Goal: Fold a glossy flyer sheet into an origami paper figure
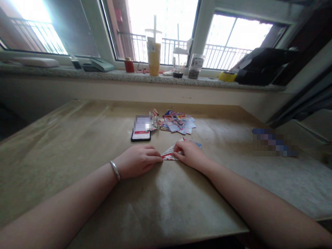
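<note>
A folded piece of printed paper [169,152], white with red edges, lies on the table between my hands. The fingertips of my left hand [141,159], with a silver bangle at the wrist, pinch its left corner. Closed fingers of my right hand [190,154] press on its right part and hide much of it. A bluish printed piece [195,143] shows beyond the right knuckles; I cannot tell whether it belongs to the same sheet. Behind the hands lie a phone [141,135] with a lit screen, a crumpled paper piece [155,121] and a fanned pile of printed papers [178,122].
The table [103,121] has its near edge close to my right forearm. A blurred dark strip [275,142] lies at the far right. Along the windowsill [124,75] stand a tall cup of yellow drink [154,57], a red container [129,65], a jar [195,67] and yellow tape [227,76].
</note>
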Tool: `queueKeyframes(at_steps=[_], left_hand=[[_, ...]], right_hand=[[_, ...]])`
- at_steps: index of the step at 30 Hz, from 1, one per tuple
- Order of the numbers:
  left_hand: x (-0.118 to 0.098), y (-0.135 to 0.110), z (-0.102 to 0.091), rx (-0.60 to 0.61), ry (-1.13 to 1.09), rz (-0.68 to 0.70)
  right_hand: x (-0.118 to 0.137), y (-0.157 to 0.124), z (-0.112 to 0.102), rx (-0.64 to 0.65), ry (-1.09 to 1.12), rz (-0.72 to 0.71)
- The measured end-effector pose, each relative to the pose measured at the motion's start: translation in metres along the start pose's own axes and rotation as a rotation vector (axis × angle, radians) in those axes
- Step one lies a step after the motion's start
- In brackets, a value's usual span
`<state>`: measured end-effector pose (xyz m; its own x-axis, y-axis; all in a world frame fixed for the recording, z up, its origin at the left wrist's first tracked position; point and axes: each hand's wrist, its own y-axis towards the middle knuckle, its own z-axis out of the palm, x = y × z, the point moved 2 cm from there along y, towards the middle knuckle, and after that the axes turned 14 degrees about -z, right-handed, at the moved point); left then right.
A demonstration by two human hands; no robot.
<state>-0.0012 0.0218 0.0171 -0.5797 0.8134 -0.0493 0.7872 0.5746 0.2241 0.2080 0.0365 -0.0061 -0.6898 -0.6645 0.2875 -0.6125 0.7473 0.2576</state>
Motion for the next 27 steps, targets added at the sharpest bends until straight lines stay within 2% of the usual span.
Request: queueKeyframes(at_steps=[14,21,27], left_hand=[[-0.007,0.004,-0.002,0.019,0.061,-0.013],[-0.004,0.003,-0.005,0.066,0.081,-0.001],[-0.001,0.000,-0.010,0.058,0.055,-0.006]], right_hand=[[0.000,0.000,-0.001,-0.011,0.043,0.014],[-0.002,0.000,0.000,-0.020,0.063,0.008],[-0.003,0.000,0.001,-0.019,0.060,0.005]])
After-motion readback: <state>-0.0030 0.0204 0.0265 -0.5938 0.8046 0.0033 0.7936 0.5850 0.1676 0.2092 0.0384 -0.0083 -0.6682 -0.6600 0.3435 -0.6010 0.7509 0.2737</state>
